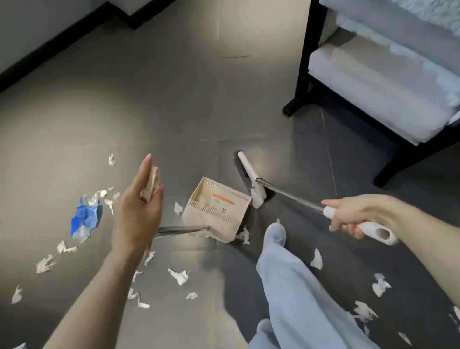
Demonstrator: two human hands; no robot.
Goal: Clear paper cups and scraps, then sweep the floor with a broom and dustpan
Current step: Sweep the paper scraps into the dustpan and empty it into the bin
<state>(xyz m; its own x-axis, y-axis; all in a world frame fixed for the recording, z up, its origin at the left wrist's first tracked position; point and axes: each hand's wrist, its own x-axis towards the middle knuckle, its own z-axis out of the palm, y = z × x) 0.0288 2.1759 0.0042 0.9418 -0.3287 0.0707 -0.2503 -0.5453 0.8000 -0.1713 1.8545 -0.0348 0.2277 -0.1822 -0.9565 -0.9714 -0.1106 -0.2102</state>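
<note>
Many scraps (179, 275) lay about; right hand (352, 214) gripped the broom (250, 176), head at three o'clock of the dustpan (216, 207) for sweeping in; left hand (137, 212), fingers straight, apparently steadied its handle (152, 185).

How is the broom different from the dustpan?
The broom is white with a long silver pole; the dustpan is beige and boxy. The right hand grips the broom's handle; the left hand is open beside the dustpan's handle, fingers straight. Both rest on the grey floor among paper scraps.
</note>
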